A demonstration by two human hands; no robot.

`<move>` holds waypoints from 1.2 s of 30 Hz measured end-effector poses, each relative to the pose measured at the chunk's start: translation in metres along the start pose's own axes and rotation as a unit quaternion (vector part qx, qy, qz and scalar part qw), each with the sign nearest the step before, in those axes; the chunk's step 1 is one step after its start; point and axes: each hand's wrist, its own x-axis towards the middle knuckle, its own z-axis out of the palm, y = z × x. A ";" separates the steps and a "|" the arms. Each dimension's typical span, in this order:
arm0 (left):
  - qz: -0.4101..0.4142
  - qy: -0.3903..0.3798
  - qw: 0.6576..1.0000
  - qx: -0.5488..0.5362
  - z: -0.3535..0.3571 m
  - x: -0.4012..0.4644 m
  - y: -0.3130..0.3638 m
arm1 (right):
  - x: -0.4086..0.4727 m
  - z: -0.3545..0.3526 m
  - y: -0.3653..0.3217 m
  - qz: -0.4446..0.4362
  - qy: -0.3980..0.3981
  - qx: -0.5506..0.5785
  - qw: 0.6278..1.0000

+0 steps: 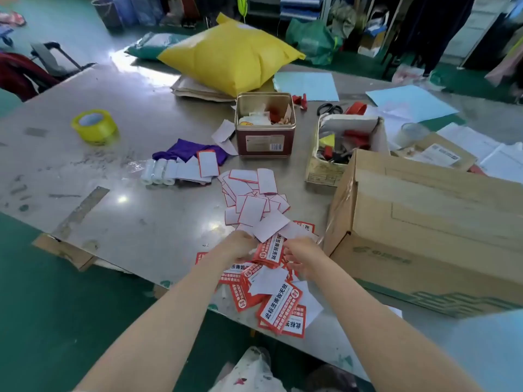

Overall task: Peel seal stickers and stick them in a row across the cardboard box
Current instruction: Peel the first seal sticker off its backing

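Note:
A loose heap of red-and-white seal stickers (278,306) lies at the table's near edge. Beyond it lies a pile of blank white backing slips (252,205). My left hand (237,247) and my right hand (301,256) meet over the heap and together hold one red seal sticker (270,250) between them, fingers curled on its two ends. A white backing piece (271,226) sticks up just above the held sticker. The brown cardboard box (430,222) stands to the right of my hands, its top flaps shut and bare of stickers.
A metal tin (264,137) and a small open carton of red tools (339,148) stand behind the piles. Yellow tape roll (94,125) at left, white paper rolls (158,172), purple cloth (189,151), a yellow bag (232,55) at the back, blue sheets (410,101).

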 end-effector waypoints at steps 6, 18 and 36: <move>-0.016 0.008 1.000 0.022 0.014 0.007 -0.002 | 0.006 0.001 0.005 0.024 -0.009 0.010 1.000; -0.003 0.038 0.999 0.023 0.024 0.001 0.005 | 0.004 0.004 0.005 0.026 -0.023 0.017 0.999; 0.056 0.024 0.998 0.032 0.026 -0.007 0.003 | -0.001 0.001 0.001 0.026 0.014 0.028 0.999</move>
